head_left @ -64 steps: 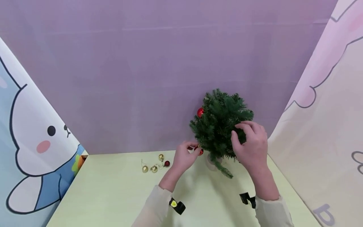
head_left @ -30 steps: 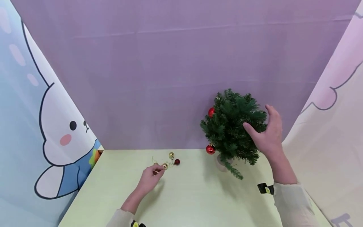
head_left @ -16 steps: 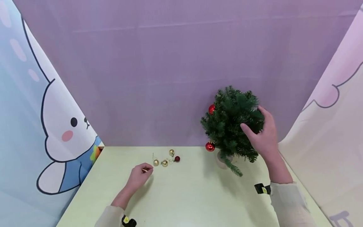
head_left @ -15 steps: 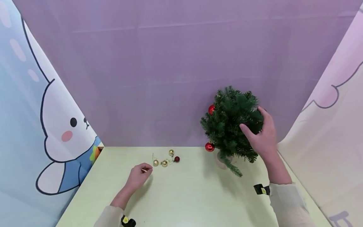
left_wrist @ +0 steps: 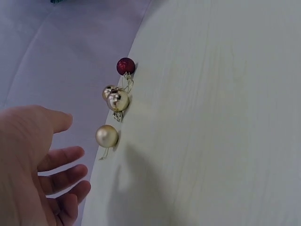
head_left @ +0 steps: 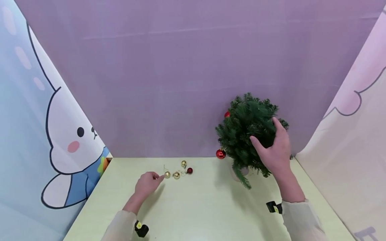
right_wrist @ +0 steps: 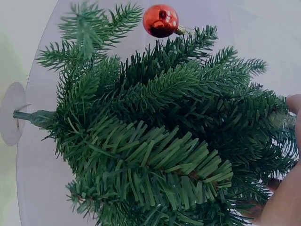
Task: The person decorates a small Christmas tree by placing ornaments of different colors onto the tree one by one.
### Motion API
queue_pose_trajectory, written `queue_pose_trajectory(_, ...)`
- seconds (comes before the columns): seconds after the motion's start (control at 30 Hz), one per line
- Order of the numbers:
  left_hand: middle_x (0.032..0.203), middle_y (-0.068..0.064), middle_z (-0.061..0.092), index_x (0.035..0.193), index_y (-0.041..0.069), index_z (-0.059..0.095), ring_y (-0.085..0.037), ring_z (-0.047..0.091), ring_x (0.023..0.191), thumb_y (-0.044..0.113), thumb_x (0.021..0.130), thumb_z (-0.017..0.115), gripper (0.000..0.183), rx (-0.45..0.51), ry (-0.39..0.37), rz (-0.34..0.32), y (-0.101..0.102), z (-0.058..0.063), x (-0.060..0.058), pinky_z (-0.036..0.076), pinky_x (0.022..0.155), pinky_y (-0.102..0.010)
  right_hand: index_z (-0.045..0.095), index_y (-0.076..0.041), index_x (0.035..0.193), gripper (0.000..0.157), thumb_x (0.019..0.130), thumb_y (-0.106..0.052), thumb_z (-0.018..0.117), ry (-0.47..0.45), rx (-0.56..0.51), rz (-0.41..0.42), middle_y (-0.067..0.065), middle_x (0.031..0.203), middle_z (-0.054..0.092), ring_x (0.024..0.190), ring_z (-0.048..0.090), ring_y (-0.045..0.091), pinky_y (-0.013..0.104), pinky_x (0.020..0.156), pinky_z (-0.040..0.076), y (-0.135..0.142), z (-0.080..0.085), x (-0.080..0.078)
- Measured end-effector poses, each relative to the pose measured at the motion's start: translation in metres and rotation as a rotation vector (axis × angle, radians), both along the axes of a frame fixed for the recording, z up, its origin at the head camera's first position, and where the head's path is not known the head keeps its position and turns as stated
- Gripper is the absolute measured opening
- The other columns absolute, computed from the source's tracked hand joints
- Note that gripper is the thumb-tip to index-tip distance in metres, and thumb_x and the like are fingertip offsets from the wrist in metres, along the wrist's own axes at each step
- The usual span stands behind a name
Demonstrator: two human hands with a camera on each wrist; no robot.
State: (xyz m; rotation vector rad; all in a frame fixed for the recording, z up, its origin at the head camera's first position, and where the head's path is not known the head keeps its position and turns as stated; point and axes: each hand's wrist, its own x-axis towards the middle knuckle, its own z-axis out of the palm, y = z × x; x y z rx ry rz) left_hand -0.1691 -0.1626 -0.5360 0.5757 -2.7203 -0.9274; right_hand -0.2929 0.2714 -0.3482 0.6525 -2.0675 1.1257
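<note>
Three gold balls (head_left: 176, 175) and one dark-red ball (head_left: 189, 170) lie beyond the relaxed, unladen left hand (head_left: 147, 183); the right hand (head_left: 276, 152) grasps one tree (head_left: 241, 134) bearing two red balls (head_left: 220, 154).

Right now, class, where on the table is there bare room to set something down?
Bare tabletop lies between the left sleeve and right sleeve, and farther back between the dark red bauble and tree. It's crowded beside the left hand, where three gold baubles join the red one, and around the tree.
</note>
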Motion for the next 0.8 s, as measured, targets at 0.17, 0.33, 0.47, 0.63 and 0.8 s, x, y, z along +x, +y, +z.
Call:
queue_pose_trajectory(0.17,0.075,0.001,0.066,0.086,0.01,0.072,-0.015,0.055,0.057,0.054,0.088,0.063,0.044,-0.065,-0.04,0.009,0.006,0.005,-0.011,0.042,0.049,-0.033,0.026,-0.018,0.154,0.086,0.085,-0.035,0.074,0.009,0.015,-0.023,0.006,0.155,0.03,0.139,0.027,0.034,0.059,0.108,0.023,-0.005,0.002,0.0)
queue_pose_trajectory(0.33,0.054,0.003,0.051,0.06,0.016,0.059,-0.014,0.043,0.046,0.06,0.087,0.059,0.052,-0.089,-0.085,0.046,0.015,-0.002,-0.024,0.031,0.042,-0.031,0.025,-0.018,0.154,0.086,0.085,-0.035,0.074,-0.003,0.019,-0.04,0.006,0.155,0.029,0.139,0.027,0.035,0.059,0.107,0.023,-0.004,0.0,0.001)
queue_pose_trajectory(0.47,0.048,0.005,0.042,0.051,0.017,0.049,-0.013,0.036,0.043,0.063,0.085,0.06,0.059,-0.098,-0.095,0.065,0.017,-0.006,-0.029,0.027,0.04,-0.03,0.027,-0.016,0.154,0.085,0.085,-0.033,0.075,-0.004,0.012,-0.032,0.007,0.154,0.03,0.138,0.028,0.036,0.06,0.106,0.024,-0.003,-0.002,0.002)
queue_pose_trajectory(0.63,0.052,0.001,0.048,0.05,0.015,0.051,-0.015,0.04,0.045,0.065,0.083,0.061,0.061,-0.101,-0.075,0.091,0.016,-0.009,-0.036,0.029,0.039,-0.031,0.026,-0.019,0.154,0.085,0.085,-0.033,0.075,-0.005,0.003,-0.014,0.006,0.154,0.03,0.138,0.029,0.036,0.061,0.105,0.024,-0.003,-0.002,0.002)
queue_pose_trajectory(0.8,0.059,-0.002,0.052,0.052,0.014,0.055,-0.017,0.044,0.048,0.062,0.083,0.064,0.058,-0.088,-0.093,0.099,0.016,-0.012,-0.043,0.033,0.041,-0.033,0.027,-0.02,0.154,0.085,0.085,-0.034,0.075,-0.006,-0.003,-0.021,0.006,0.154,0.03,0.138,0.028,0.034,0.06,0.106,0.024,-0.002,-0.002,0.001)
